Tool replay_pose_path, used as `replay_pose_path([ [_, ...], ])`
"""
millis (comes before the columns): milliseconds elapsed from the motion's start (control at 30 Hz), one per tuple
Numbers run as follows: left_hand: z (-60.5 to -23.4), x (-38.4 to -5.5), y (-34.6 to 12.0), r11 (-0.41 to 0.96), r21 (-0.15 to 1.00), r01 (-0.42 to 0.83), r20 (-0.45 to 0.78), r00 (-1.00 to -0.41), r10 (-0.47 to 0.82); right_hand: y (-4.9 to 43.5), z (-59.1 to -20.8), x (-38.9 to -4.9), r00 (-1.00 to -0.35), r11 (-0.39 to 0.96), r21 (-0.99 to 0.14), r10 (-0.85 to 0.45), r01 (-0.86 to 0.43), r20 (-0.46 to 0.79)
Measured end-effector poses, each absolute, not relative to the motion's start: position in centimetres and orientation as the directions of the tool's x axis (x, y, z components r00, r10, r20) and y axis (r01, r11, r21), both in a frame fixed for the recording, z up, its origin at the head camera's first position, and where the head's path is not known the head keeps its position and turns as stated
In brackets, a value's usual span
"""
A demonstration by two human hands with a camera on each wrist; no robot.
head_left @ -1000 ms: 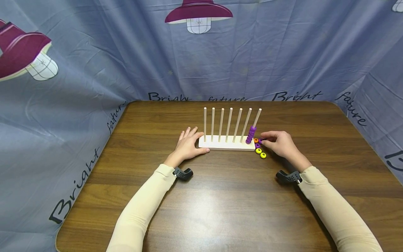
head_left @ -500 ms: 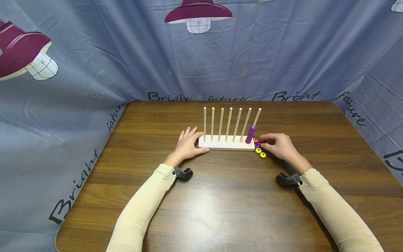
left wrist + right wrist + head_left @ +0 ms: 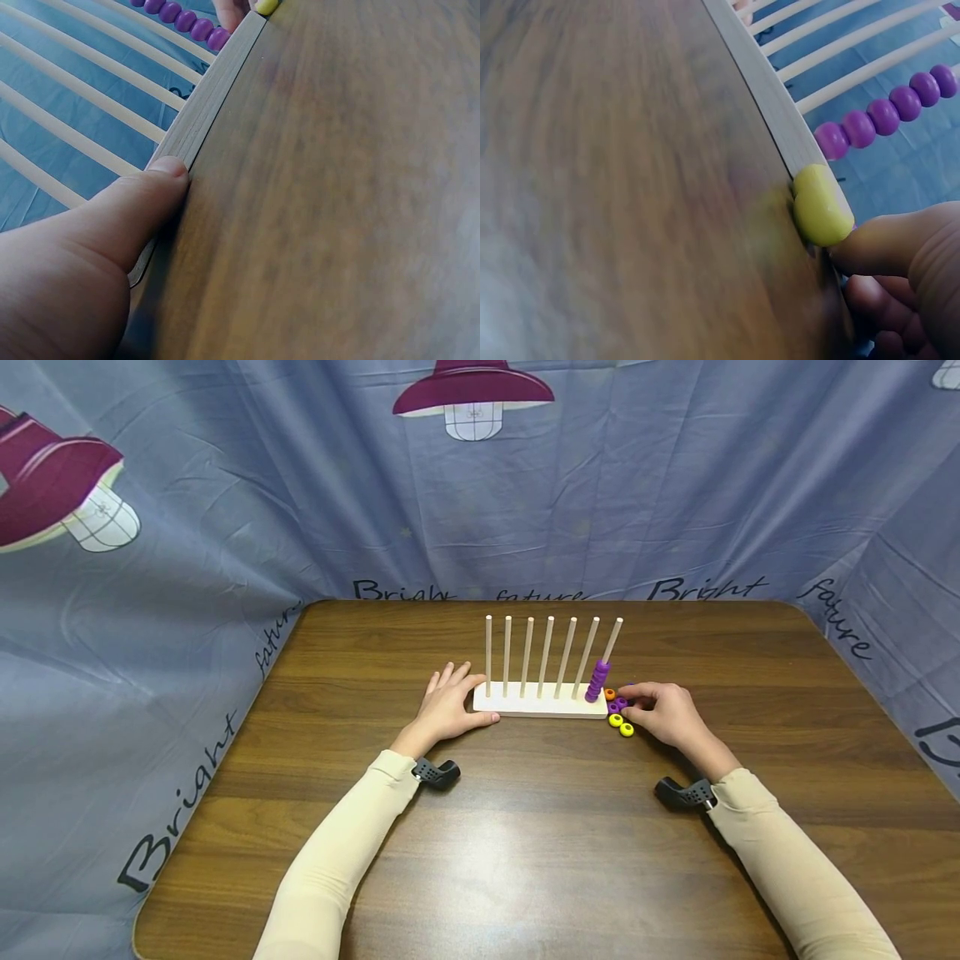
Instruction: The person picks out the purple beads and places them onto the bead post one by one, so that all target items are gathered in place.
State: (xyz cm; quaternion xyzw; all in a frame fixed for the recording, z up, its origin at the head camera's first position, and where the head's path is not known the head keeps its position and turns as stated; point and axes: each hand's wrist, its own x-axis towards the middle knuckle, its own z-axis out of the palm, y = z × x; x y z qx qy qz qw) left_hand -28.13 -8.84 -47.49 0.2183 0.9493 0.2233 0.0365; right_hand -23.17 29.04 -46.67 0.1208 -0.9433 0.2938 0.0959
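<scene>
A pale wooden peg rack [image 3: 540, 712] with several upright rods stands on the table. Its rightmost rod carries a stack of purple beads [image 3: 597, 681]. My left hand [image 3: 447, 706] holds the rack's left end, thumb on the front edge, index finger at the back corner, other fingers spread. Beside the right end lie loose purple beads [image 3: 622, 702], an orange bead [image 3: 610, 694] and two yellow beads [image 3: 627, 729]. My right hand [image 3: 665, 714] has thumb and index finger curved about the nearest purple bead; whether they pinch it is hidden. Another purple bead [image 3: 631, 684] peeks out behind the index finger.
The brown wooden table [image 3: 495, 843] reaches back to a blue printed curtain [image 3: 480, 518]. Black wrist cameras sit by the left cuff [image 3: 437, 773] and right cuff [image 3: 686, 793]. The tall rods rise close to both hands.
My right hand has shifted slightly towards me, and the right-hand loose purple bead has moved a little the same way. A purple bead now shows behind the index finger. My left hand stays put.
</scene>
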Motion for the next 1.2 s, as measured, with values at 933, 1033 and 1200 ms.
replay_pose_path([
  [933,-47.37,-28.08,-8.73,0.807,0.436,0.399,0.031,-0.902,0.43,29.25,-47.28,-23.09,-0.93,0.801,-0.497,-0.197,-0.335,0.311],
  [1033,-47.44,-28.07,-8.72,0.807,0.433,0.401,0.033,-0.902,0.43,29.24,-47.36,-23.12,-0.928,0.802,-0.493,-0.199,-0.338,0.314],
  [1200,-47.64,-28.18,-8.72,0.806,0.433,0.404,0.039,-0.901,0.431,29.25,-47.46,-23.18,-0.925,0.81,-0.476,-0.205,-0.344,0.319],
])
